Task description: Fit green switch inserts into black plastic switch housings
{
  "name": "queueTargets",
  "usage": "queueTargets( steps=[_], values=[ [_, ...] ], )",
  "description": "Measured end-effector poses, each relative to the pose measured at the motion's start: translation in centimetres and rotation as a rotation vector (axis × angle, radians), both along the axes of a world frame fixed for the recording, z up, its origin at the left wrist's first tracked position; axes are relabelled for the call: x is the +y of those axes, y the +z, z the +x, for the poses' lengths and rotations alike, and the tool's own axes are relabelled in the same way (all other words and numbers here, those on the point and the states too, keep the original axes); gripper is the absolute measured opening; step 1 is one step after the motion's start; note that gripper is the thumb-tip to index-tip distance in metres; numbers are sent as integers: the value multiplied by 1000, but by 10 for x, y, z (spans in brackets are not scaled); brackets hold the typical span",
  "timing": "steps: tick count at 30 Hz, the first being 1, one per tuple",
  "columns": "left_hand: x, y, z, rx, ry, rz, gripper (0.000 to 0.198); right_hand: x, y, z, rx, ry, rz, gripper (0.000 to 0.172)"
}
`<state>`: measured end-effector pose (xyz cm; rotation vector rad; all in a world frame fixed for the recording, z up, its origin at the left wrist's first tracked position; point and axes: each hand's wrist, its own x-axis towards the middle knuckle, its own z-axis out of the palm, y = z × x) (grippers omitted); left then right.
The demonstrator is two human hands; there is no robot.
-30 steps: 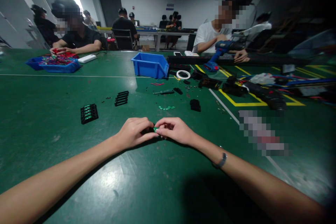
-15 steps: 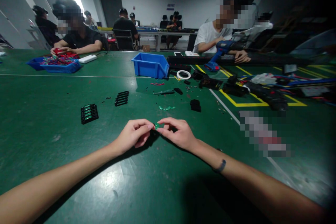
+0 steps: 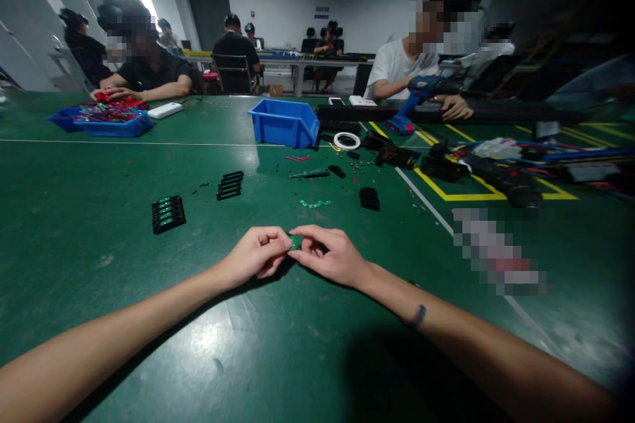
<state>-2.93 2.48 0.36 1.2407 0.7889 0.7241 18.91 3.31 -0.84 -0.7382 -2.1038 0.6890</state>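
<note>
My left hand (image 3: pixel 255 252) and my right hand (image 3: pixel 331 255) meet just above the green table (image 3: pixel 99 231), fingertips pinched together on one small green part (image 3: pixel 296 241). Both hands are closed on it. A small heap of similar green parts (image 3: pixel 314 203) lies a short way beyond them. Left of that lie two black slotted holders, the larger holder (image 3: pixel 169 214) showing green pieces in its slots and the smaller holder (image 3: pixel 231 185) behind it. A small black block (image 3: pixel 369 198) sits to the right of the heap.
A blue bin (image 3: pixel 284 122) stands mid-table, with a screwdriver (image 3: pixel 310 174), a white tape ring (image 3: pixel 346 141) and black parts near it. A blue tray (image 3: pixel 102 120) of red pieces sits far left before a seated person. Another person across holds a blue drill (image 3: pixel 415 100). Cables lie right.
My hands lifted a little off the table, then drew closer together. The fingers of both hands have shifted on the small green part between them.
</note>
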Motion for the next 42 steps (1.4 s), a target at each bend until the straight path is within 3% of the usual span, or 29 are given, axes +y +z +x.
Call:
queueTargets(
  steps=[7, 10, 14, 17, 21, 27, 42],
  values=[
    [2, -2, 0, -21, 1, -6, 31, -1, 0, -1, -8, -14, 4, 24],
    [6, 0, -5, 3, 96, 63, 29, 1, 0, -2, 36, -98, -57, 24],
    [14, 6, -19, 295, 234, 493, 29, 4, 2, -3, 45, -148, -134, 22],
    [19, 7, -25, 546, 103, 866, 40, 6, 5, -3, -3, -124, -126, 20],
    [23, 3, -23, 705, -1, 1053, 64, 8, 8, -4, -54, -68, -83, 18],
    [22, 2, -18, 739, -85, 1077, 39, 8, 7, -5, -108, -53, -72, 18],
    [10, 6, -12, 603, 9, 897, 34, 4, 10, -3, -71, -15, -68, 21]
  ],
)
